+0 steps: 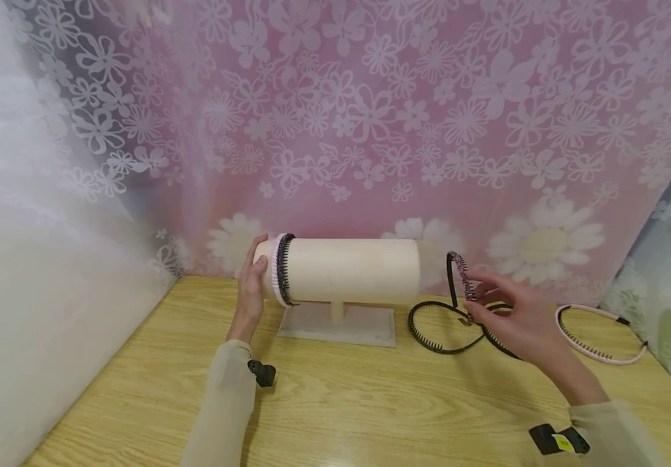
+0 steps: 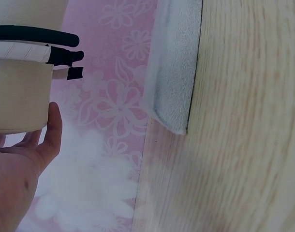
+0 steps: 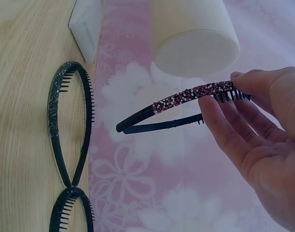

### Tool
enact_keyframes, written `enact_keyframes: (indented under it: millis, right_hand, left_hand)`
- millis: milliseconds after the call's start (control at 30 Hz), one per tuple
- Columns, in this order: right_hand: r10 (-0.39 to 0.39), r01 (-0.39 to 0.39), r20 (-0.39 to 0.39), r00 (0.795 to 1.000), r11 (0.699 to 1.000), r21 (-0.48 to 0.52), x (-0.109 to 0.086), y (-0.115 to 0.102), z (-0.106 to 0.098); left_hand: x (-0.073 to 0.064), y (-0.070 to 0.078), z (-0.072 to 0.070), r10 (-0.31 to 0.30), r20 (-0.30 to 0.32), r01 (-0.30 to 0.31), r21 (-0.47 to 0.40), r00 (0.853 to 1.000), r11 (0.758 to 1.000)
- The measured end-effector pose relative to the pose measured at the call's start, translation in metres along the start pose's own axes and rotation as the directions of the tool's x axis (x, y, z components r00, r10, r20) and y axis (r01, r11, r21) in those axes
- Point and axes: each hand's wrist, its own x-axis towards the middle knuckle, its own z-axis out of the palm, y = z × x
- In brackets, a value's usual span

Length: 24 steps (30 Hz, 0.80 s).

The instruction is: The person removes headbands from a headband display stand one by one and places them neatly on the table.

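Observation:
My left hand [image 1: 247, 298] grips the left end of a cream padded cylinder [image 1: 353, 269], part of a headband stand, thumb in front and fingers partly hidden behind it. Close to that hand, a pale pink headband [image 1: 277, 272] and a black toothed headband [image 1: 286, 272] sit side by side around the roll. Their dark tips stick out below it in the left wrist view. Right of the stand, my right hand [image 1: 522, 318] pinches a headband [image 3: 186, 95] covered in pink, white and black sparkles between thumb and fingers. It hangs above the table, apart from the cylinder's right end.
The stand's pale rectangular base [image 1: 364, 327] rests on the wood-grain table [image 1: 335, 395]. Under the right hand lie black toothed headbands [image 1: 440, 351], one with glitter. A pink headband [image 1: 594, 355] lies at the far right. A pink floral curtain [image 1: 370, 130] hangs behind.

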Motion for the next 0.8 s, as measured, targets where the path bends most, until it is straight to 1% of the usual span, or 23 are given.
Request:
enact_keyframes:
  millis: [100, 167, 267, 333, 500, 667, 800]
  right_hand:
    - [-0.037, 0.037, -0.017, 0.999, 0.999, 0.009, -0.004, 0.001, -0.004]
    - [-0.071, 0.071, -0.036, 0.997, 0.997, -0.012, -0.007, 0.002, -0.005]
    - [-0.081, 0.08, -0.037, 0.996, 0.996, -0.026, -0.013, 0.003, -0.008]
    - [-0.069, 0.068, -0.031, 0.997, 0.997, -0.037, -0.017, 0.004, -0.009]
    - [-0.01, 0.01, 0.008, 1.0, 0.999, -0.033, -0.024, 0.006, -0.012]
    - [0.011, -0.01, 0.019, 1.0, 0.999, -0.034, -0.032, 0.005, -0.015]
    - [0.03, -0.029, 0.019, 0.999, 0.999, -0.034, -0.037, 0.005, -0.019]
  left_hand:
    - [0.001, 0.001, 0.0, 0.001, -0.007, -0.001, -0.001, 1.0, 1.0]
    - [0.001, 0.001, 0.0, 0.0, -0.008, 0.0, -0.002, 1.0, 1.0]
    - [0.001, 0.0, 0.0, -0.003, -0.007, 0.003, -0.008, 1.0, 1.0]
    - [0.001, -0.001, 0.0, -0.001, -0.007, 0.001, -0.012, 1.0, 1.0]
    - [0.001, -0.002, 0.001, 0.004, -0.012, -0.004, -0.024, 1.0, 1.0]
    - [0.001, -0.001, 0.002, -0.006, -0.015, 0.006, -0.01, 1.0, 1.0]
    - [0.0, -0.001, 0.002, 0.001, -0.015, -0.002, -0.016, 1.0, 1.0]
